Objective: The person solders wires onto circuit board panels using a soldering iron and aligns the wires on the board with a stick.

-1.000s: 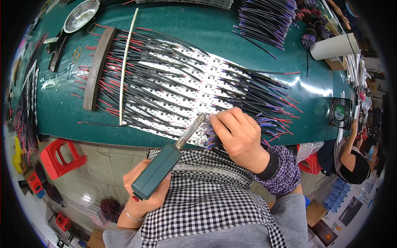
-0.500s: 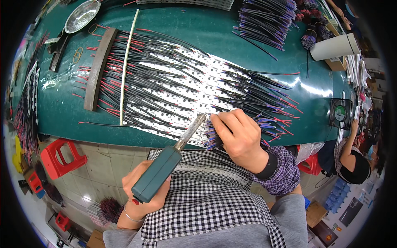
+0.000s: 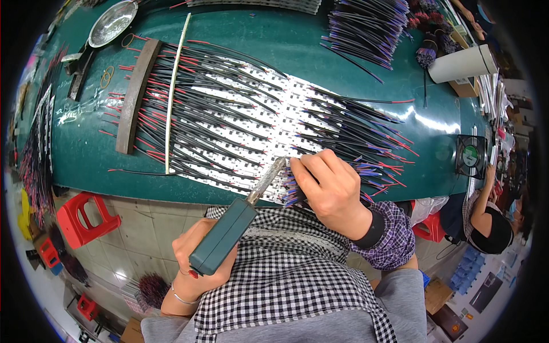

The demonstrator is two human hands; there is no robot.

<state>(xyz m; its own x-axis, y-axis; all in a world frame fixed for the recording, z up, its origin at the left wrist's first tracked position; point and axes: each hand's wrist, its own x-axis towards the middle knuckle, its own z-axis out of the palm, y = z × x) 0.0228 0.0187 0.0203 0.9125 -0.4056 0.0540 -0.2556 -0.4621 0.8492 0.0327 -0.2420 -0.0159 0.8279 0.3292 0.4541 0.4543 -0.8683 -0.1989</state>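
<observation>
Left hand [image 3: 197, 260] grips soldering iron [image 3: 229, 231]; right hand [image 3: 329, 188] pins wires [image 3: 297, 191].

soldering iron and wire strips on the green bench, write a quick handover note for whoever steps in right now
Left hand: grips the teal-handled soldering iron, its metal tip at the near edge of the white strip panel.
Right hand: presses a bunch of purple-tipped black wires down beside the tip.
Layout: the panel lies on the green bench, held by a brown wooden bar and a thin pale rod. Spare wires lie at the far edge.
Done: many rows already carry red and black wires.
Left: the joint at the tip; whether others remain cannot be told.
</observation>
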